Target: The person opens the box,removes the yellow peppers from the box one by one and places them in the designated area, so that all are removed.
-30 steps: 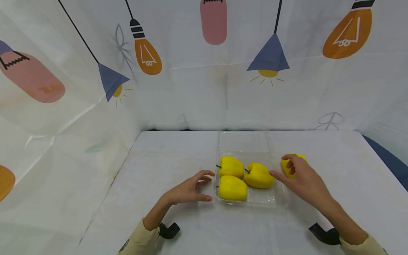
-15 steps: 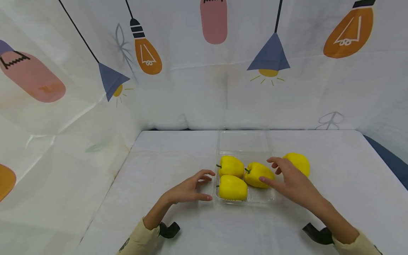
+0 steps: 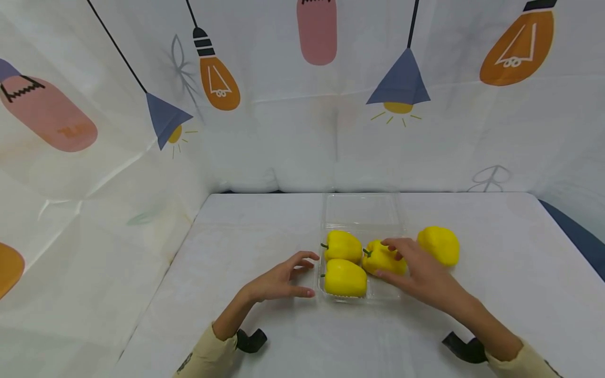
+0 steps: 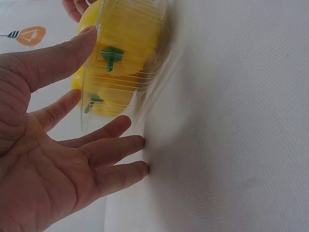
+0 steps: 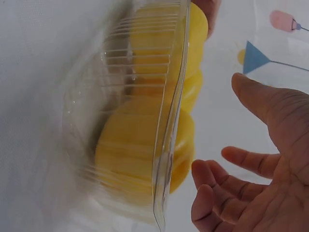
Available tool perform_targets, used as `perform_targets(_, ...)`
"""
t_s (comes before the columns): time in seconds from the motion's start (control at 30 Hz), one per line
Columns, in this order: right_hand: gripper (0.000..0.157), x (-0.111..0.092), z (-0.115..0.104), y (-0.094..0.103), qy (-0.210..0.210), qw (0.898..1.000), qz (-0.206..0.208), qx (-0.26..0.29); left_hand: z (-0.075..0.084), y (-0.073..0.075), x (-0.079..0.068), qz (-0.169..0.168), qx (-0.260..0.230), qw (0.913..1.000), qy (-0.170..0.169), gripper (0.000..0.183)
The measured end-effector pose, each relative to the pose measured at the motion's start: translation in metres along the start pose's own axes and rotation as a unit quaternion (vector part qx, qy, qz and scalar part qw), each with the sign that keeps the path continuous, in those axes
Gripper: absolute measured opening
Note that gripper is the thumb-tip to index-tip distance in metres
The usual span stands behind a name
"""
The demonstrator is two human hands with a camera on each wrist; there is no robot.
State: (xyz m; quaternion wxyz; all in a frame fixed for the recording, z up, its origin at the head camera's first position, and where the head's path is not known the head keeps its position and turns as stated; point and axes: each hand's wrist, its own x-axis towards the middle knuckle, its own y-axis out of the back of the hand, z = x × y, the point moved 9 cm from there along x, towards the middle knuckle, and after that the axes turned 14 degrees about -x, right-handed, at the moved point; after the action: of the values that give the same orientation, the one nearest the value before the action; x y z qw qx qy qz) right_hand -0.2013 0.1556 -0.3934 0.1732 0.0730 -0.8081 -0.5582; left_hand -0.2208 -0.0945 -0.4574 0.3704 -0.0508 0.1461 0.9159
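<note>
A clear plastic tray (image 3: 364,211) stands mid-table, and the left wrist view shows its ribbed wall (image 4: 126,92). Three yellow peppers lie in it: back left (image 3: 342,245), front left (image 3: 345,278) and right (image 3: 378,258). A fourth yellow pepper (image 3: 439,244) sits on the table just right of the tray. My right hand (image 3: 385,258) hovers open over the right pepper in the tray; in the right wrist view its fingers (image 5: 227,193) stay apart from that pepper (image 5: 140,145). My left hand (image 3: 309,275) lies open against the tray's left side, thumb (image 4: 58,58) at the rim.
A white cloth covers the table (image 3: 264,231). Printed cloth walls (image 3: 302,131) close the back and left sides. At the far right, a dark blue surface (image 3: 574,236) shows past the table edge. Black wrist mounts (image 3: 250,340) sit near the front edge.
My right hand let go of the loose pepper on the table and moved left over the tray's right pepper. The left hand stayed put.
</note>
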Motion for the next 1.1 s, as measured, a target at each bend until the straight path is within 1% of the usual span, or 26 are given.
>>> perform_targets(0.27,0.066,-0.001,-0.015,-0.008,0.031,0.999,-0.023,0.018,-0.001,0.0,0.0,-0.003,0.0,1.0,-0.004,0.071)
perform_targets(0.47,0.068,-0.001,-0.023,-0.011,0.05,0.998,-0.024,0.022,0.0,0.0,0.0,-0.004,-0.003,0.9999,-0.01,0.07)
perform_targets(0.67,0.068,0.0,-0.031,-0.012,0.068,0.997,-0.021,0.025,-0.001,0.0,0.0,-0.003,-0.007,0.9999,-0.007,0.07)
perform_targets(0.83,0.065,0.0,-0.037,-0.016,0.082,0.996,-0.02,0.02,-0.001,0.0,-0.001,-0.002,-0.008,1.0,-0.003,0.07)
perform_targets(1.1,0.06,0.001,-0.045,-0.02,0.105,0.994,-0.01,-0.007,0.0,-0.001,-0.001,-0.003,-0.013,0.9999,-0.004,0.071)
